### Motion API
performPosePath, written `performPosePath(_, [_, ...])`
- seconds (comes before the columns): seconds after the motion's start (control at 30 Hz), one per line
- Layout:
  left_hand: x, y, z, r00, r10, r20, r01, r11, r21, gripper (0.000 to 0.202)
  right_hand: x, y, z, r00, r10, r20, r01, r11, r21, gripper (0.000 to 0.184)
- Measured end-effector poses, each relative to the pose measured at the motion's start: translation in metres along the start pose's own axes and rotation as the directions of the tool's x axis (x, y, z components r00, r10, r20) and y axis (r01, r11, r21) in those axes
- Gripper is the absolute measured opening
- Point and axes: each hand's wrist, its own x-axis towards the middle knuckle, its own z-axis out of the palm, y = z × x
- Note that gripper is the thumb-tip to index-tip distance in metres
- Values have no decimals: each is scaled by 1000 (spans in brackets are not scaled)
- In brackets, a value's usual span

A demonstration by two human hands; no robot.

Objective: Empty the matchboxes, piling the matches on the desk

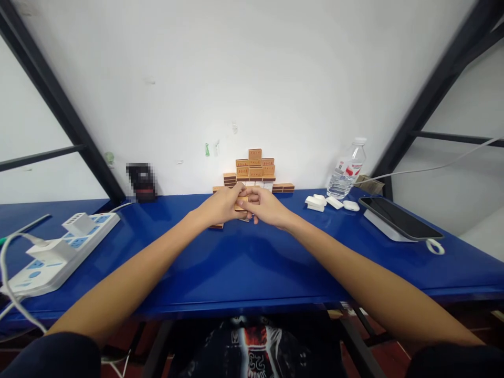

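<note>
A small orange matchbox (241,204) with a dark edge is held between my two hands. My left hand (221,205) grips it from the left, its fingers partly hidden behind the box. My right hand (268,206) pinches the same box from the right with thumb and fingers. Just beyond my hands, a stepped stack of matchboxes (255,172) stands against the wall, narrowing to a single box on top. White pieces (268,186) show low in the stack, partly covered by my fingers. Another matchbox (216,226) lies on the table under my left hand.
On the blue table (252,268), a power strip (94,231) with plugged-in adapters lies left. A pixelated dark object (142,181) stands at the wall. To the right are a water bottle (347,169), several white blocks (315,202), an earbud case (351,206) and a phone (399,217).
</note>
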Motion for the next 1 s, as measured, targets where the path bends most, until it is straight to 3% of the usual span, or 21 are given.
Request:
performPosePath(0.1, [-10,-6,4,995,34,-94,-45,991,-122,41,2,10,-8,999,-14,-41,14,1000,5,39])
performPosePath(0.3, [-20,-24,17,969,-124,-212,80,976,-202,36,8,22,-22,990,-23,-142,25,1000,13,49])
performPosePath(0.37, [-19,-28,22,948,-161,-275,100,970,-221,39,11,21,-25,967,-33,-252,34,999,-1,43])
performPosePath(0.43, [-18,-30,25,924,-187,-333,118,969,-218,42,12,19,-25,914,-51,-402,50,999,-14,37])
performPosePath(0.5, [-18,-31,27,912,-188,-365,117,971,-207,43,11,18,-17,885,-54,-462,56,998,-10,35])
performPosePath(0.6, [-19,-29,28,907,-142,-396,76,981,-177,36,7,20,4,938,-14,-347,31,999,45,38])
performPosePath(0.7, [-19,-25,27,905,-120,-407,66,987,-144,34,6,23,14,954,35,-297,-13,997,74,33])
performPosePath(0.87, [-19,-23,30,894,-221,-390,134,962,-238,49,9,17,-8,906,89,-415,-33,990,140,20])
performPosePath(0.93, [-18,-22,32,884,-258,-390,139,941,-309,49,8,12,-12,927,142,-348,-65,972,225,21])
performPosePath(1.0, [-18,-20,32,877,-270,-397,120,924,-364,47,6,9,-9,963,172,-206,-103,946,307,23])
